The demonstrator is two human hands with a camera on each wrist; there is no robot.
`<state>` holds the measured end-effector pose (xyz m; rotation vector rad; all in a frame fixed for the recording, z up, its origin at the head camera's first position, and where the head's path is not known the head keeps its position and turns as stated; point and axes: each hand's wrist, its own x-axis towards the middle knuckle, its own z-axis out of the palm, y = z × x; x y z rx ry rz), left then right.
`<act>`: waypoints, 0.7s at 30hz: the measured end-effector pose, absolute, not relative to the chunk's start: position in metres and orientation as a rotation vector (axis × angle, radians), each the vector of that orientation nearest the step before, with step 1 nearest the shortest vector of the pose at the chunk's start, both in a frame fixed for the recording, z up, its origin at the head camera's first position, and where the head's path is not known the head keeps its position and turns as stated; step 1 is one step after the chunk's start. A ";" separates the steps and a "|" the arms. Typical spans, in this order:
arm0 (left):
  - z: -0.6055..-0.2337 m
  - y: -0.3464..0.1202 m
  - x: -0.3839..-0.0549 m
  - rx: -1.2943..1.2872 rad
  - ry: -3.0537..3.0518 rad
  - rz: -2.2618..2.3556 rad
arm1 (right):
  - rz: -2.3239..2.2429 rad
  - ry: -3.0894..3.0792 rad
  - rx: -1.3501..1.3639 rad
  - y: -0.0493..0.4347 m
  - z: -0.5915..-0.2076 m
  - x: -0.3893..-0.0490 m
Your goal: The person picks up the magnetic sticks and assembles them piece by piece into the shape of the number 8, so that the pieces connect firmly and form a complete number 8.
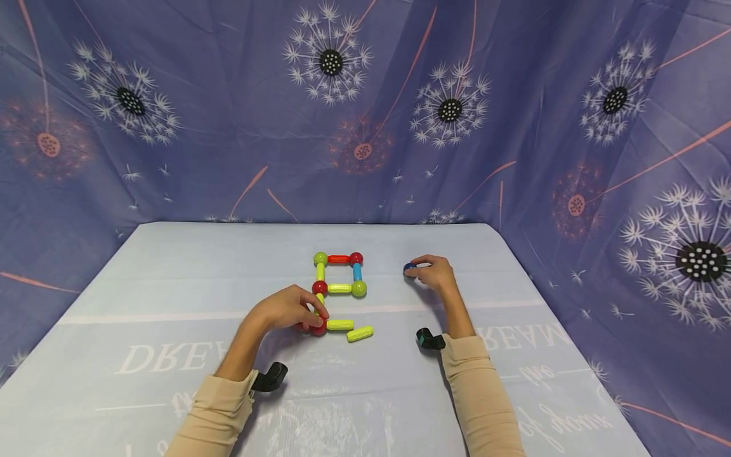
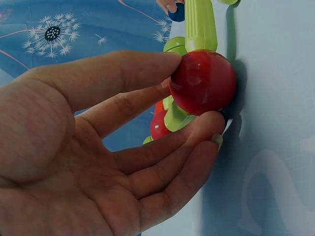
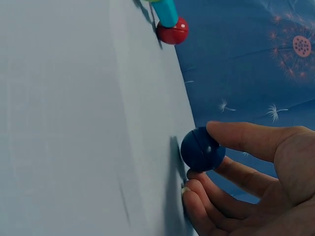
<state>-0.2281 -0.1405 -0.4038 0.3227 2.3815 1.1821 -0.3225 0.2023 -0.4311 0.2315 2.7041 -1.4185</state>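
My left hand (image 1: 291, 309) pinches a red ball (image 2: 204, 82) at the near corner of a figure made of coloured rods and balls. From that ball a yellow-green rod (image 1: 340, 325) points right, and another runs away to a second red ball (image 1: 320, 287). Beyond, rods and balls join into a square, with a blue rod (image 1: 357, 271) on its right side and a red rod (image 1: 339, 259) at the back. Off to the right, my right hand (image 1: 435, 273) grips a dark blue ball (image 3: 203, 149) between thumb and fingers, close over the table.
A loose yellow-green rod (image 1: 360, 334) lies just right of the figure's near end. The table wears a pale cloth (image 1: 342, 406) with printed lettering. Behind it hangs a purple curtain (image 1: 240, 127) with dandelion prints. Each wrist carries a black camera (image 1: 270, 377).
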 end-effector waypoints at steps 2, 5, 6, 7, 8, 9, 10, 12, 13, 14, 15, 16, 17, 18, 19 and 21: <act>-0.404 -0.141 -0.228 0.324 2.378 1.187 | -1.465 2.657 0.223 0.201 -0.429 -0.321; -0.404 -0.141 -0.228 0.323 2.376 1.188 | -1.504 2.599 0.198 0.198 -0.423 -0.318; -0.404 -0.141 -0.228 0.324 2.375 1.187 | -1.497 2.589 0.177 0.197 -0.421 -0.317; -0.404 -0.141 -0.228 0.325 2.374 1.187 | -1.493 2.572 0.156 0.196 -0.418 -0.316; -0.404 -0.141 -0.228 0.326 2.373 1.186 | -1.487 2.557 0.137 0.195 -0.416 -0.315; -0.404 -0.141 -0.228 0.328 2.373 1.186 | -1.468 2.551 0.119 0.194 -0.413 -0.314; -0.404 -0.141 -0.228 0.329 2.372 1.185 | -1.463 2.534 0.097 0.192 -0.410 -0.313; -0.403 -0.141 -0.228 0.328 2.371 1.185 | -1.457 2.501 0.059 0.189 -0.405 -0.311; -0.404 -0.141 -0.228 0.326 2.369 1.186 | -1.459 2.482 0.043 0.187 -0.403 -0.309; -0.404 -0.141 -0.228 0.323 2.369 1.187 | -1.455 2.468 0.024 0.185 -0.401 -0.309; -0.404 -0.141 -0.228 0.321 2.369 1.188 | -1.446 2.456 -0.001 0.184 -0.399 -0.308; -0.404 -0.141 -0.228 0.317 2.369 1.188 | -1.444 2.436 -0.025 0.182 -0.397 -0.307; -0.403 -0.141 -0.228 0.314 2.369 1.190 | -1.427 2.428 -0.052 0.181 -0.395 -0.306; -0.403 -0.141 -0.228 0.313 2.368 1.191 | -1.410 2.418 -0.078 0.180 -0.393 -0.305; -0.403 -0.141 -0.228 0.313 2.367 1.190 | -1.391 2.409 -0.105 0.178 -0.391 -0.304; -0.403 -0.141 -0.228 0.313 2.366 1.189 | -1.347 2.396 -0.155 0.175 -0.388 -0.303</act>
